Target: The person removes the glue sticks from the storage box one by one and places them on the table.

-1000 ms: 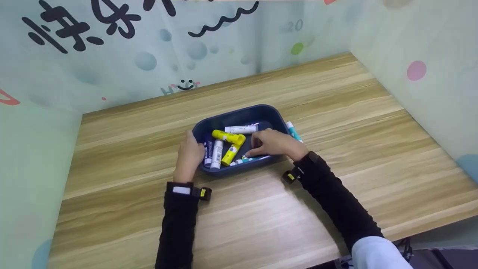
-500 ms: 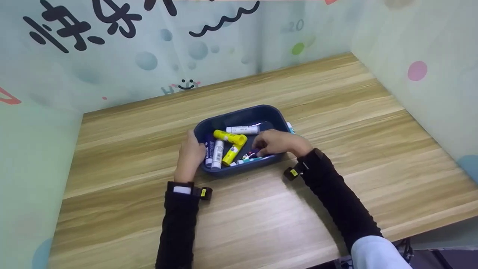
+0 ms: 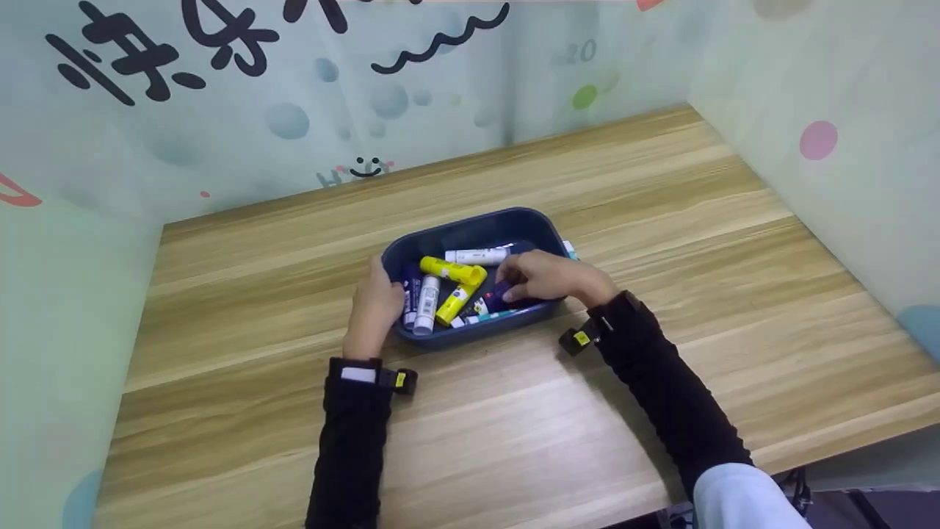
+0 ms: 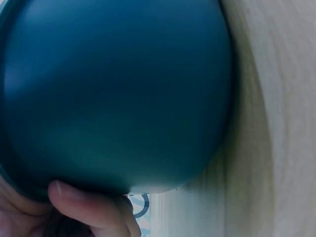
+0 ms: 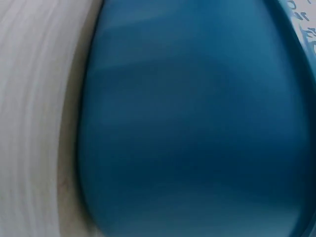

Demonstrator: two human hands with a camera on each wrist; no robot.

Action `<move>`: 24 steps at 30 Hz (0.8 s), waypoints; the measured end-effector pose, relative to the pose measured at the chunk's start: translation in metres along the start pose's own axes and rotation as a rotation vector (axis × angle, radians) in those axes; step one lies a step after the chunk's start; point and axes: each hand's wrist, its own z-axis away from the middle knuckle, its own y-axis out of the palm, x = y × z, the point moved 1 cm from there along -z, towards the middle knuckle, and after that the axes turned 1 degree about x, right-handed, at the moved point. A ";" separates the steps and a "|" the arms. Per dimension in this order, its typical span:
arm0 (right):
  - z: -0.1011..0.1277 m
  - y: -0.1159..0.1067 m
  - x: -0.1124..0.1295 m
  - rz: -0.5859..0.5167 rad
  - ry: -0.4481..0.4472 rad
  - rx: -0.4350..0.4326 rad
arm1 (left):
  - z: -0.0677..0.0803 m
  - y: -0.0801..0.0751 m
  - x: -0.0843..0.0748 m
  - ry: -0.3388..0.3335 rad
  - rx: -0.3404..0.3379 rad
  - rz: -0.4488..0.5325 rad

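A dark blue plastic basin point(image 3: 470, 229) sits mid-table and holds several glue sticks. My left hand point(image 3: 373, 305) grips its left rim; in the left wrist view, that hand's fingers point(image 4: 94, 210) curl against the outer wall. Reaching over the near right rim, my right hand point(image 3: 554, 278) pinches a dark purple glue stick point(image 3: 493, 297). Two yellow glue sticks cross each other, the upper one point(image 3: 448, 270) over the lower one point(image 3: 457, 303). White glue sticks point(image 3: 427, 305) and a dark blue one point(image 3: 411, 294) lie to the left. The right wrist view shows only the basin's outer wall point(image 5: 187, 108).
Along the near inner wall lies a white-and-teal stick point(image 3: 477, 319). Another such stick point(image 3: 570, 250) is outside the basin, partly hidden behind the right hand. Printed wall panels point(image 3: 440, 132) border the wooden table point(image 3: 242, 294) at the back and sides.
My right hand has moved slightly right, and the dark purple glue stick has come into view at its fingertips. The left hand stays on the rim.
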 end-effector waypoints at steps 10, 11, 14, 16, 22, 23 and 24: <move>0.002 -0.013 -0.003 -0.366 -0.112 -0.366 | 0.001 0.000 0.000 -0.004 -0.015 -0.008; 0.003 -0.014 -0.004 -0.380 -0.104 -0.399 | 0.001 0.000 0.000 -0.005 -0.017 -0.009; 0.003 -0.016 -0.005 -0.400 -0.078 -0.474 | 0.001 0.000 0.001 -0.011 -0.016 -0.004; 0.002 -0.016 -0.006 -0.403 -0.063 -0.505 | 0.001 0.000 0.001 -0.010 -0.019 -0.003; 0.002 -0.017 -0.007 -0.441 -0.055 -0.570 | 0.001 0.002 0.000 -0.002 -0.023 -0.012; 0.002 -0.018 -0.008 -0.451 -0.051 -0.582 | 0.001 0.002 0.000 -0.001 -0.023 -0.012; 0.003 -0.019 -0.007 -0.471 -0.044 -0.591 | 0.001 0.002 0.000 0.000 -0.023 -0.012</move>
